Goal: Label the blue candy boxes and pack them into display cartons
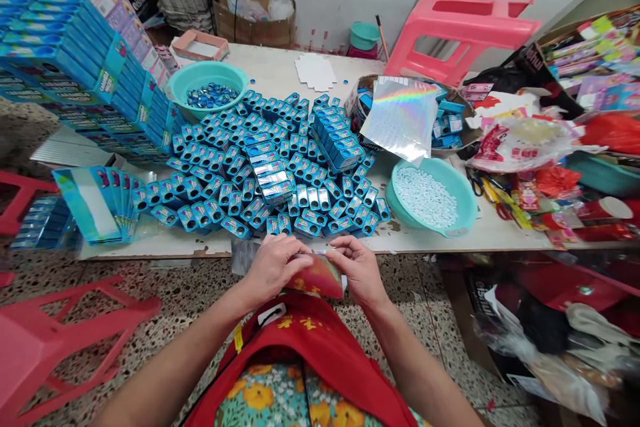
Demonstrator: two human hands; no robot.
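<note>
At the table's front edge, my left hand (274, 265) and my right hand (359, 269) hold a shiny film sheet (320, 276) between them. It shows a red and rainbow sheen. The left fingers press on its upper left part, and the right thumb and fingers pinch its upper right edge. Just beyond my hands spreads a pile of small blue boxes (314, 220) with round dark windows. A grey, glossy sheet (243, 256) pokes out beside my left hand, partly hidden by it.
Turquoise basins hold blue glassy pieces (213, 95) and small white pieces (427, 197). A silvery holographic sheet (400, 117) lies over a carton at the right. Stacked blue boxes (90, 73) rise at the left. Pink stools (460, 30) stand behind and at the left.
</note>
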